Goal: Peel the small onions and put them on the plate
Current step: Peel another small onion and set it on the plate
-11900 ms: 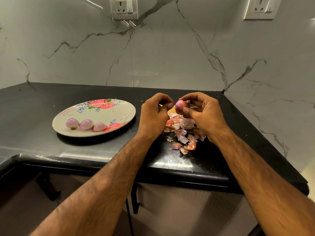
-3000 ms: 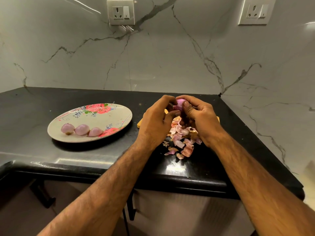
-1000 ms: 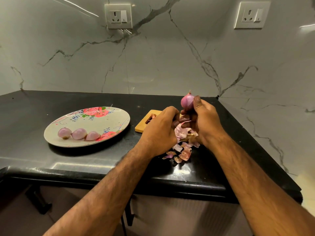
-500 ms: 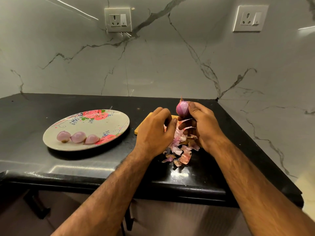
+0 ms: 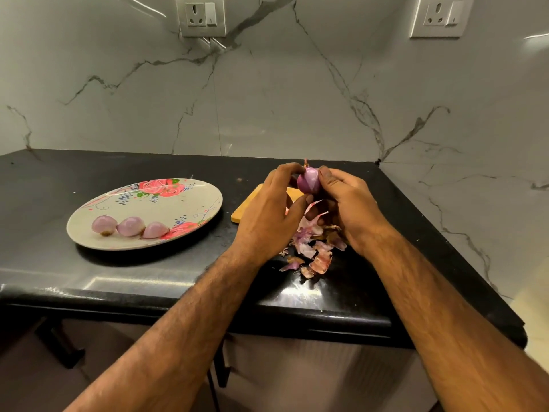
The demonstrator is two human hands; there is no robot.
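You hold the small onion (image 5: 309,183) up between both hands, above the right part of the table (image 5: 89,278), nearer its back edge than its front edge. Its stem tip points up and much of its purple skin is on it. Your right hand (image 5: 347,208) grips it from the right, thumb pressed against its upper side and fingers curled beneath. Your left hand (image 5: 269,215) closes on it from the left, fingertips at the top and thumb near the bottom. A loose strip of skin (image 5: 318,203) curls out just under the onion, between your two thumbs. Below your hands a heap of skins (image 5: 315,251) lies on the table, spreading toward the front edge. A wooden board (image 5: 246,208) lies flat behind your left hand, which hides most of it, so only its left end shows. The plate (image 5: 190,209), patterned with red flowers, sits on the left half of the table, well apart from the skins. Three peeled onions (image 5: 130,226) lie in a row on its front left part, side by side and about touching. Behind the table rises a marble wall (image 5: 297,99) with two sockets (image 5: 203,14) high up.
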